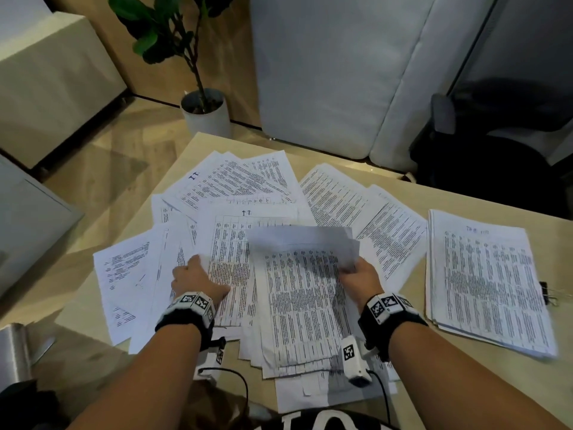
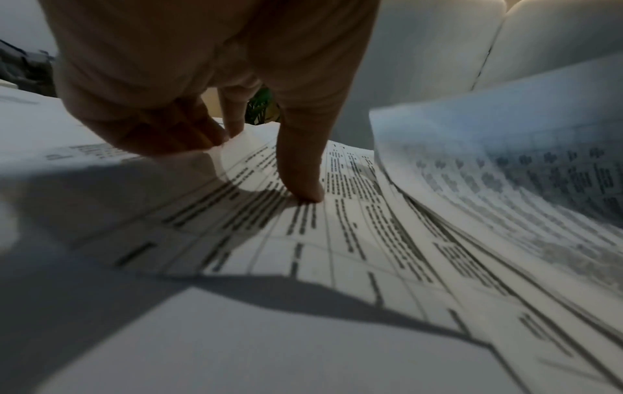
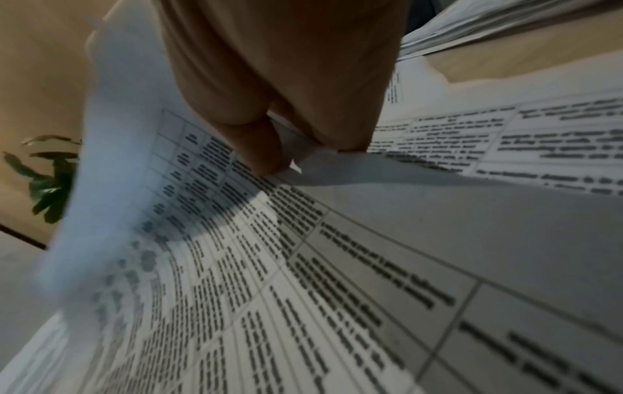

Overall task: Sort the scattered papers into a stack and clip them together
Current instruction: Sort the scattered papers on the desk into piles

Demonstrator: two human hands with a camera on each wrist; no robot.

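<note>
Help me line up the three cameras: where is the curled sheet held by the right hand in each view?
Head: curled sheet at centre, its far end lifted by the right hand.
Left wrist: curled sheet at the right edge, arching upward.
Right wrist: curled sheet left of centre, pinched by the right hand.
Shared landmark: the plant.

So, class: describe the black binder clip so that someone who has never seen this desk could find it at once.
Start at the wooden desk and go to the tidy paper stack at its right end, apart from the scattered sheets. The binder clip lies at that stack's right edge: small, black, the only thing there that isn't paper.
</note>
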